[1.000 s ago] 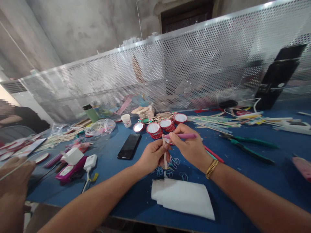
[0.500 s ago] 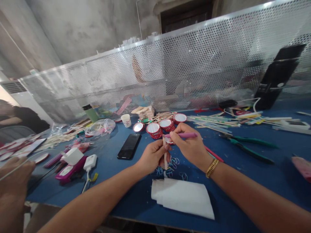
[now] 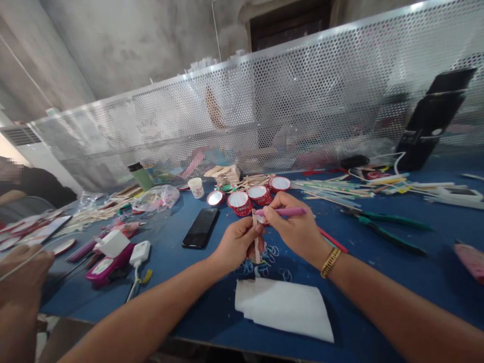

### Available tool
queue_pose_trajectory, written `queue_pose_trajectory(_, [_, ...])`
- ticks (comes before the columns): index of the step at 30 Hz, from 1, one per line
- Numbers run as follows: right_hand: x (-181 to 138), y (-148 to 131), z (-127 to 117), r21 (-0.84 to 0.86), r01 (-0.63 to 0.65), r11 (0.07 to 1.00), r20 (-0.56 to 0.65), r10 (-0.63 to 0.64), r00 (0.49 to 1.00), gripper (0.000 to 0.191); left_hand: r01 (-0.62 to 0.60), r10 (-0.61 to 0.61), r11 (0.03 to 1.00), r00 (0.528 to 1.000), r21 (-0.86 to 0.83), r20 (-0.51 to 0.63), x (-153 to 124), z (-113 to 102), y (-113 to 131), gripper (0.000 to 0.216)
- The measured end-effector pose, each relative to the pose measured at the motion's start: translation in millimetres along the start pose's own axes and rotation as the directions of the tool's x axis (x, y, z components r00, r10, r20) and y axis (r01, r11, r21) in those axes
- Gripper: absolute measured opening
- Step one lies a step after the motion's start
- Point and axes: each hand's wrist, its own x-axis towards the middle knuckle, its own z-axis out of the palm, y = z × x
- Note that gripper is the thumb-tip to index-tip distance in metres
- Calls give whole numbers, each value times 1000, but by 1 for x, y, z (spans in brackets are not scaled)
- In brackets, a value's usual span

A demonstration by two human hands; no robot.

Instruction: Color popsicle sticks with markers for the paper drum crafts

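Note:
My left hand [image 3: 236, 242] pinches a thin wooden stick [image 3: 256, 248] and holds it upright over the blue table [image 3: 196, 297]. My right hand [image 3: 297, 227] grips a pink pen [image 3: 282, 212] level, its tip at the top of the stick, where a small red and white piece sits. Both hands meet just above a scatter of small blue rubber bands [image 3: 264, 259]. A folded white sheet [image 3: 283, 307] lies right in front of me.
Red-rimmed round caps [image 3: 240, 200] and a black phone [image 3: 201, 228] lie beyond my hands. Green-handled pliers [image 3: 385, 226], sticks and a perforated metal screen [image 3: 264, 111] are at the back right. Another person's hand [image 3: 20, 277] is at the left edge, by a pink device [image 3: 108, 264].
Almost nothing has moved. My hands keep the same grip on stick and pen; the person at the far left has shifted slightly.

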Motion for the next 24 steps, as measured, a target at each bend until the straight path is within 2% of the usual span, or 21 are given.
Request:
queue_pose_trajectory(8, [0,-4,-1,-7,24,1000,-52,-24,998,23,-24,24,1000,1000,0,11,1,-2,0,40])
queue_pose_trajectory(16, [-4,-7,1,4,-10,1000,2,10,1000,20,-20,20,1000,1000,0,13,0,-1,0,44])
queue_pose_trajectory(24, [0,-2,-2,-52,42,998,-37,-44,998,23,-39,38,999,999,-38,-10,3,-2,-3,40])
